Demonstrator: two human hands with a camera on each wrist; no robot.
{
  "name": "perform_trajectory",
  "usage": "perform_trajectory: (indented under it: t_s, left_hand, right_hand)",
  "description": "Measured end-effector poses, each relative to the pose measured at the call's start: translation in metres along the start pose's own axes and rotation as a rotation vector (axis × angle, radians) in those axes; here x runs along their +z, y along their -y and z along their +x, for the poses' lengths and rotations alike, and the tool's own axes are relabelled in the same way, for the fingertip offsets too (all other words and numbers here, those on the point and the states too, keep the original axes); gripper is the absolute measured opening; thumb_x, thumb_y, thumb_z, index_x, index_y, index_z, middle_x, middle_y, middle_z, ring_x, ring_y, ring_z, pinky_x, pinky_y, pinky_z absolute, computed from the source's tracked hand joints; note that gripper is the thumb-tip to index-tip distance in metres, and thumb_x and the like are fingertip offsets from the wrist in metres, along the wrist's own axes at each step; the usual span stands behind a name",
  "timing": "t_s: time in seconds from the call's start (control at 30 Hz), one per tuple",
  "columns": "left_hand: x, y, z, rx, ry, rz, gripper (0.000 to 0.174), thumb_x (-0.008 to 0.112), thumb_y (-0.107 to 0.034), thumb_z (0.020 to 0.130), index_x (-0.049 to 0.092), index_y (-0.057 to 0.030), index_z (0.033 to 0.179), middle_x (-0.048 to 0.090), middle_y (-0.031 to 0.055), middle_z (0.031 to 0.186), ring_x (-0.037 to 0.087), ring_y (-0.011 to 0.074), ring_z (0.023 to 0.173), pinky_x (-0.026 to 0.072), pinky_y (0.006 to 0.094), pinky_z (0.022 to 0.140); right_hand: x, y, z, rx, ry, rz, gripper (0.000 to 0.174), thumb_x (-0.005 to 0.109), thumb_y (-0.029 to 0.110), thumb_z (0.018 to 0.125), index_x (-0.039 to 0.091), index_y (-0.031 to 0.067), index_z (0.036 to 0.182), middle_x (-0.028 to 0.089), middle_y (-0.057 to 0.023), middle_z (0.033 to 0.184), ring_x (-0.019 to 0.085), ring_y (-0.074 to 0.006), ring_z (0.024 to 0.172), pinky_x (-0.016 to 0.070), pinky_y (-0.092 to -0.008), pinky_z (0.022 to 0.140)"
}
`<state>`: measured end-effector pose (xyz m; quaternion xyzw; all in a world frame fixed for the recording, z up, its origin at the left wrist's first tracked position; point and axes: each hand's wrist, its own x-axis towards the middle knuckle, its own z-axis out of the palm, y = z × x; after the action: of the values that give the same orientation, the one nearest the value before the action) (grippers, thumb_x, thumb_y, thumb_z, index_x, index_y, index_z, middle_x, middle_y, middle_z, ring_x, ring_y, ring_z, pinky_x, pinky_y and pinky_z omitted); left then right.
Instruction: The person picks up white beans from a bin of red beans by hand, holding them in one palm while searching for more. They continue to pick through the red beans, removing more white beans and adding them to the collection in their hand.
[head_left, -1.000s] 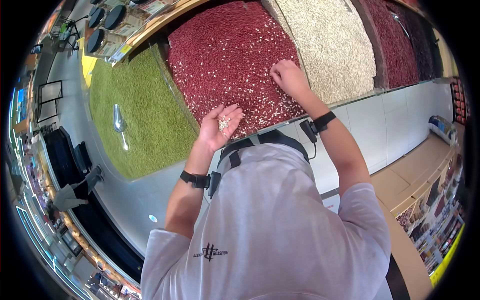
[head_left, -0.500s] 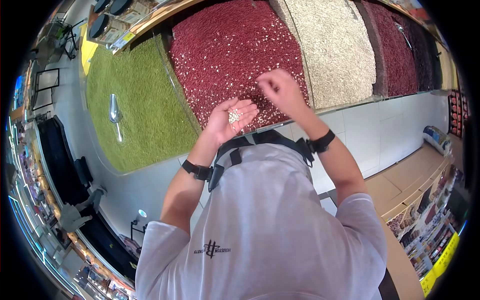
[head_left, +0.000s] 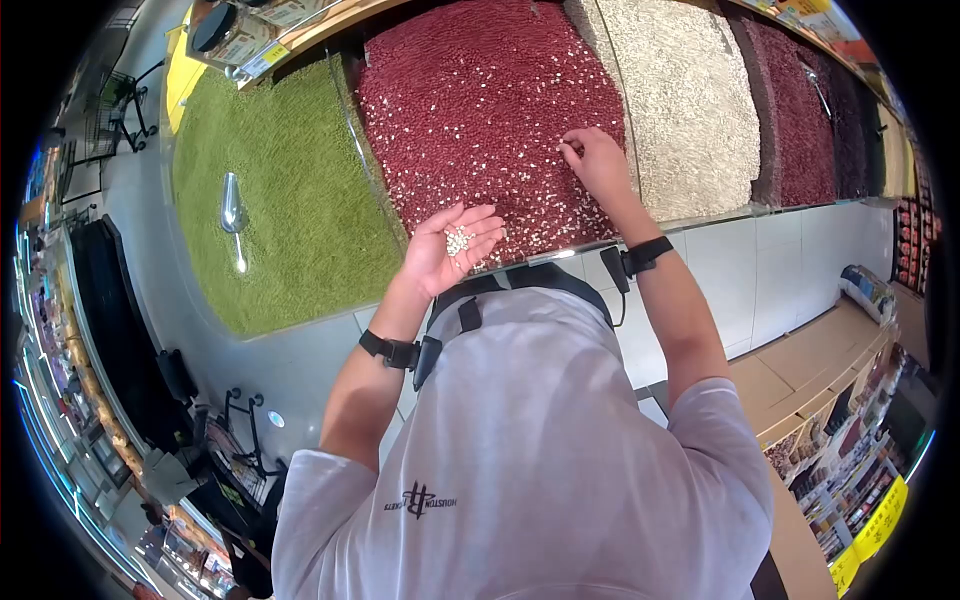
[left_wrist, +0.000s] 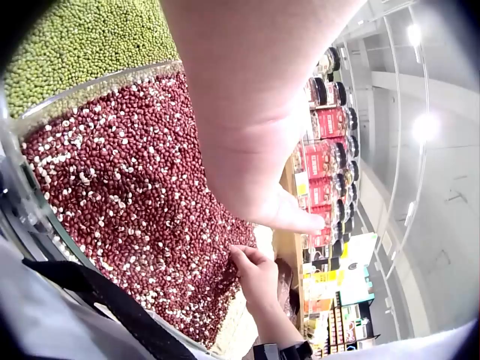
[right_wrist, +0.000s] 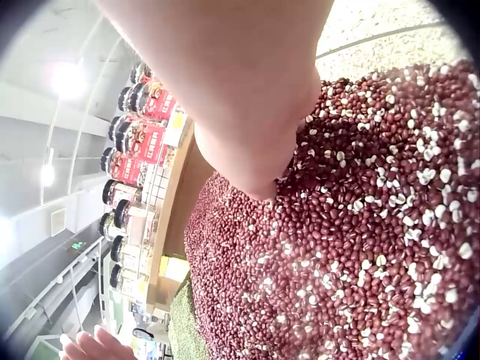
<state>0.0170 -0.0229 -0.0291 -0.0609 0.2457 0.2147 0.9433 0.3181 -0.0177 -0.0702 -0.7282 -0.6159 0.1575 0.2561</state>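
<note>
My left hand (head_left: 455,250) is held palm up near the front edge of the red bean bin, fingers extended, with a small heap of white kernels (head_left: 459,240) lying in the palm. Over the right part of the small red beans (head_left: 470,100) is my right hand (head_left: 602,165), its thumb and forefinger curled toward each other with a white kernel at the tips. Many white kernels are scattered among the red beans. In the left wrist view the right hand (left_wrist: 259,281) reaches down close to the beans. The right wrist view hides its fingertips behind the hand.
Green beans (head_left: 290,210) with a metal scoop (head_left: 231,205) fill the bin on the left. White grain (head_left: 690,100) lies in the bin on the right. Clear dividers separate the bins. Lidded jars (right_wrist: 142,142) stand on a wooden shelf behind.
My right hand moved left toward the left hand, then back right over the beans. The left hand, still palm up with its kernels, shifted slightly. The head view also shifted.
</note>
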Motion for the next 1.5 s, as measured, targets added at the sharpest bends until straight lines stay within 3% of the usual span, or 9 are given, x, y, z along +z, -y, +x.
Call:
perform_trajectory:
  t_s: [0.5,0.63,1.0,1.1,1.17,1.23,1.37,1.43,1.5]
  left_hand:
    - [0.002,-0.004,0.001,0.013,-0.063,0.029,0.044,0.043,-0.027,0.099,0.053,0.0115,0.119,0.063,0.0250,0.110,0.064,0.0346,0.102,0.0557,0.0403,0.090]
    - [0.014,-0.001,0.003,0.022,-0.147,0.045,0.039,0.042,-0.025,0.099,0.058,0.0082,0.114,0.066,0.0239,0.105,0.067,0.0348,0.094,0.0600,0.0395,0.080]
    - [0.006,0.004,0.009,0.017,-0.109,0.085,0.045,0.040,-0.028,0.100,0.053,0.0099,0.119,0.064,0.0238,0.109,0.065,0.0336,0.099,0.0570,0.0387,0.087]
    - [0.005,0.005,0.010,0.022,-0.112,0.086,0.045,0.040,-0.028,0.100,0.053,0.0101,0.119,0.064,0.0240,0.109,0.065,0.0337,0.100,0.0566,0.0389,0.088]
    - [0.006,0.005,0.011,0.027,-0.112,0.083,0.045,0.040,-0.028,0.100,0.053,0.0103,0.119,0.064,0.0242,0.109,0.065,0.0339,0.101,0.0564,0.0390,0.088]
    - [0.013,0.008,0.013,0.037,-0.197,0.095,0.042,0.040,-0.025,0.100,0.055,0.0102,0.117,0.064,0.0252,0.110,0.067,0.0342,0.097,0.0594,0.0388,0.083]
    - [0.009,0.013,0.027,0.001,-0.171,0.110,0.046,0.036,-0.027,0.101,0.051,0.0122,0.119,0.061,0.0256,0.115,0.063,0.0351,0.103,0.0550,0.0396,0.092]
    - [-0.006,0.013,0.039,0.002,0.068,0.018,0.046,0.033,-0.026,0.102,0.050,0.0125,0.120,0.060,0.0263,0.116,0.063,0.0355,0.104,0.0548,0.0403,0.093]
    - [-0.001,0.015,0.044,0.005,0.092,-0.030,0.044,0.032,-0.026,0.102,0.051,0.0117,0.116,0.060,0.0266,0.113,0.062,0.0353,0.105,0.0553,0.0408,0.092]
  right_hand:
    - [0.005,-0.001,0.005,0.074,-0.009,0.047,0.013,0.066,0.019,0.081,0.065,0.0081,0.087,0.061,-0.0102,0.083,0.061,-0.0292,0.076,0.0503,-0.0395,0.071]
    - [0.001,0.002,0.004,0.034,0.028,0.093,0.016,0.067,0.021,0.080,0.066,0.0088,0.090,0.061,-0.0094,0.085,0.062,-0.0277,0.079,0.0511,-0.0381,0.073]
    - [0.009,-0.004,0.005,-0.124,0.078,-0.029,0.014,0.066,0.022,0.084,0.069,0.0100,0.091,0.062,-0.0080,0.087,0.061,-0.0271,0.088,0.0505,-0.0382,0.077]
    - [0.003,-0.003,0.004,-0.117,0.050,0.007,0.014,0.065,0.021,0.086,0.069,0.0091,0.092,0.063,-0.0089,0.087,0.062,-0.0271,0.087,0.0506,-0.0370,0.077]
    - [-0.007,0.001,0.002,0.050,0.017,0.255,0.017,0.065,0.022,0.087,0.070,0.0076,0.095,0.065,-0.0103,0.090,0.063,-0.0269,0.086,0.0506,-0.0361,0.077]
    - [-0.025,0.022,-0.004,0.036,-0.021,0.293,0.016,0.066,0.019,0.087,0.071,0.0067,0.096,0.065,-0.0098,0.090,0.063,-0.0209,0.074,0.0500,-0.0317,0.068]
    - [-0.050,0.082,-0.025,-0.374,0.076,0.382,0.013,0.066,0.015,0.086,0.071,0.0079,0.094,0.065,-0.0084,0.090,0.062,-0.0237,0.082,0.0499,-0.0342,0.074]
    - [-0.051,0.100,-0.034,-0.433,0.187,0.345,0.013,0.067,0.016,0.084,0.072,0.0091,0.093,0.066,-0.0064,0.091,0.060,-0.0239,0.090,0.0487,-0.0354,0.080]
    - [-0.047,0.100,-0.035,-0.504,0.134,0.389,0.014,0.067,0.015,0.085,0.071,0.0086,0.096,0.066,-0.0074,0.090,0.062,-0.0229,0.083,0.0501,-0.0344,0.075]
